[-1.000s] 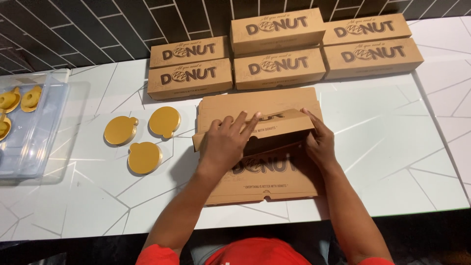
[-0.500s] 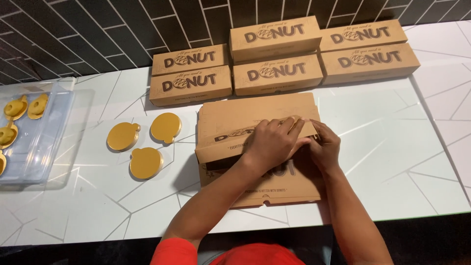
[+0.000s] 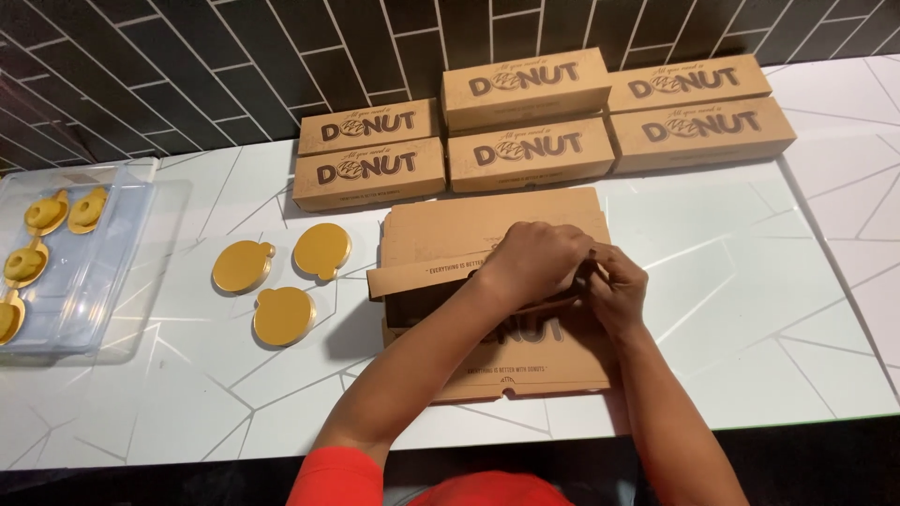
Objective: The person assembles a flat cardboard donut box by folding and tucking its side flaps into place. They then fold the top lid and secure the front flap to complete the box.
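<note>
So both hands are curled onto the half-folded cardboard box (image 3: 487, 281): left hand (image 3: 539, 262) gripping its front flap, right hand (image 3: 614, 289) pinching the right corner, three gold discs (image 3: 281, 314) nearby.

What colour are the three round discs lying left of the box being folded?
Shiny gold, seen in the head view: the round discs.

A single head-worn camera looks steeply down and forward from above the person's chest, close over the white veined marble-look counter (image 3: 769, 309), facing the dark grey tiled wall (image 3: 187, 66).
</note>
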